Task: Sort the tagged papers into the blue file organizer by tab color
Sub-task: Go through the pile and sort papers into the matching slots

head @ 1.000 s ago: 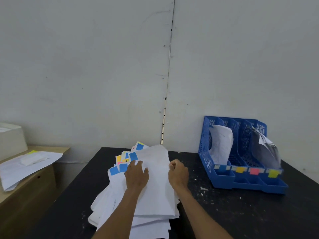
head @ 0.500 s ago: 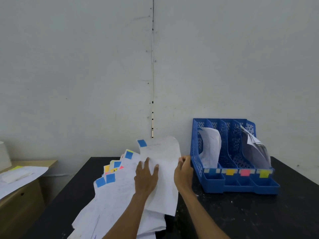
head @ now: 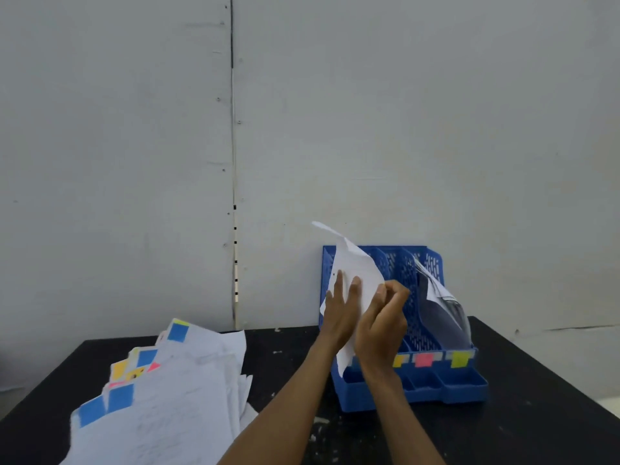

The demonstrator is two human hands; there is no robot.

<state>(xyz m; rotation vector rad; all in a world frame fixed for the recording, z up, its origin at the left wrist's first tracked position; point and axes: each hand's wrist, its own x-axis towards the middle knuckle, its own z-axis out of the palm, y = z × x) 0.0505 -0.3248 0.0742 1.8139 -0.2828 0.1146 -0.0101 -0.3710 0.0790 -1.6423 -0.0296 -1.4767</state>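
over the black bench [head: 520, 427], at centre frame, the left hand [head: 339, 312] is pressing flat against a sheet [head: 357, 268] while the right hand [head: 382, 327] is pinching its edge before the blue file organizer [head: 446, 389]; light and floppy, it is likely needing support at both edges.

A black table [head: 536, 414] carries a paper pile [head: 174, 407] and blue file organizer [head: 446, 389].

I can read no text, number or brand anywhere from here. The papers [head: 174, 404] at near left carry faint grey marks too blurred to make out, and their tabs [head: 177, 332] are plain colour. The sheet [head: 357, 268] raised at the organizer [head: 412, 394] on the right shows only a dark speck, and the organizer's front labels [head: 423, 359] look blank.
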